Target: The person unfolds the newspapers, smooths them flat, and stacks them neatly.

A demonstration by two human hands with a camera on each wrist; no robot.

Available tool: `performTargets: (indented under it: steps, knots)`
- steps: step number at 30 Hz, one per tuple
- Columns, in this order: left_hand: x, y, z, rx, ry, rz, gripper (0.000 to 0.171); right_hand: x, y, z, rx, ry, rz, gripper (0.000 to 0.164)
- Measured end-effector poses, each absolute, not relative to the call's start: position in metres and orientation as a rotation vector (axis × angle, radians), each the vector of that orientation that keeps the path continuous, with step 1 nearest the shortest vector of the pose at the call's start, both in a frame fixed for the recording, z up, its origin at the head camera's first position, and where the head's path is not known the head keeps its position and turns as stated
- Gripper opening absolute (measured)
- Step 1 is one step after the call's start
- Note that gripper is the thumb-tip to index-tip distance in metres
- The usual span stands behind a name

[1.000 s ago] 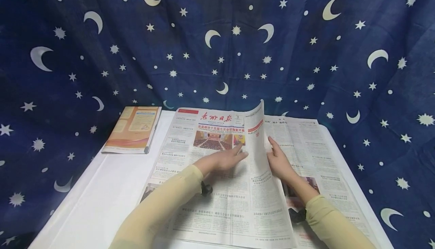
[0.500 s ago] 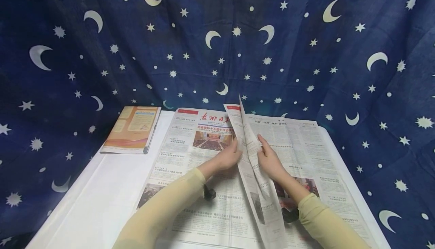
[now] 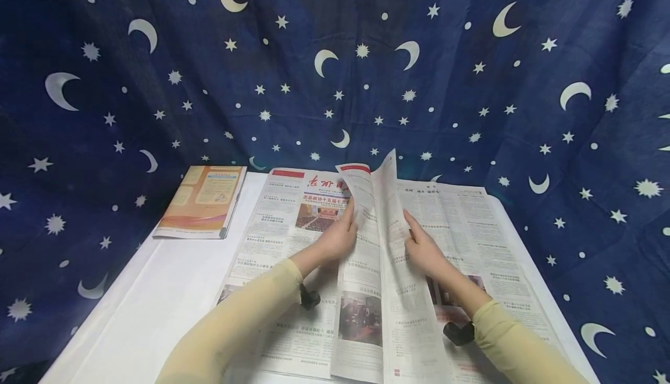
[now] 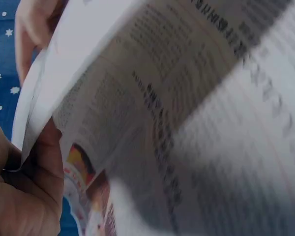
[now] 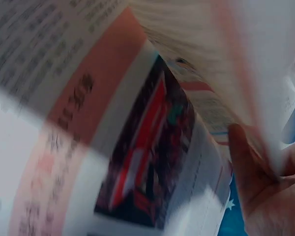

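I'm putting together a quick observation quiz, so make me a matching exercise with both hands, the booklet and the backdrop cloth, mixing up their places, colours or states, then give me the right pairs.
Things:
1. Left hand
2. Right hand
3. Booklet
4. Backdrop cloth

Descriptions:
A. Mostly orange
B. Grips the raised pages on their left side
C. Dark blue with a pale pattern
D. Grips the raised pages on their right side

Pairs: 1-B, 2-D, 3-A, 4-C
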State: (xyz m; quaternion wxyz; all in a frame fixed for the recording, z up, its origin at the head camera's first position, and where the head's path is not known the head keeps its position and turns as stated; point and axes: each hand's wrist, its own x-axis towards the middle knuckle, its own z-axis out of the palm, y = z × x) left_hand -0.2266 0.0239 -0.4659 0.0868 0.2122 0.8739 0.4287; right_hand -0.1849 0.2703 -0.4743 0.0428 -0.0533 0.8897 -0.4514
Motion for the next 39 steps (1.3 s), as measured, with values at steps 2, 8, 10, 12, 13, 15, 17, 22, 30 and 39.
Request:
performTargets:
  steps: [2, 8, 10, 12, 13, 15, 17, 22, 30, 39]
  knots:
    - [-0.229, 0.015, -0.462, 0.628, 2.623, 1.272, 0.067, -0.184, 0.274, -0.472, -0.150, 2.708, -1.349, 0.069]
    - [-0.236, -0.017, -0.450, 0.643, 2.628, 1.275, 0.070, -0.183, 0.287, -0.469, -0.071, 2.691, -1.304, 0.073]
    - [-0.237, -0.028, -0.446, 0.659, 2.642, 1.273, 0.070, -0.182, 0.291, -0.471, -0.068, 2.680, -1.331, 0.074]
    - [-0.239, -0.038, -0.443, 0.673, 2.628, 1.296, 0.070, -0.181, 0.295, -0.473, -0.050, 2.664, -1.377, 0.075]
    - [-0.239, -0.043, -0.440, 0.677, 2.630, 1.301, 0.069, -0.180, 0.297, -0.474, -0.045, 2.664, -1.390, 0.075]
    - [-0.238, -0.052, -0.435, 0.685, 2.619, 1.331, 0.069, -0.179, 0.301, -0.476, -0.028, 2.662, -1.418, 0.075]
    - [-0.238, -0.061, -0.429, 0.696, 2.601, 1.364, 0.069, -0.177, 0.304, -0.477, -0.006, 2.660, -1.447, 0.074]
    - [-0.240, -0.087, -0.414, 0.718, 2.632, 1.407, 0.069, -0.169, 0.314, -0.470, 0.009, 2.683, -1.478, 0.073]
    - [-0.245, -0.127, -0.396, 0.658, 2.620, 1.490, 0.070, -0.160, 0.341, -0.446, 0.053, 2.766, -1.454, 0.074]
    - [-0.251, -0.162, -0.390, 0.600, 2.672, 1.508, 0.072, -0.155, 0.383, -0.419, 0.044, 2.894, -1.378, 0.070]
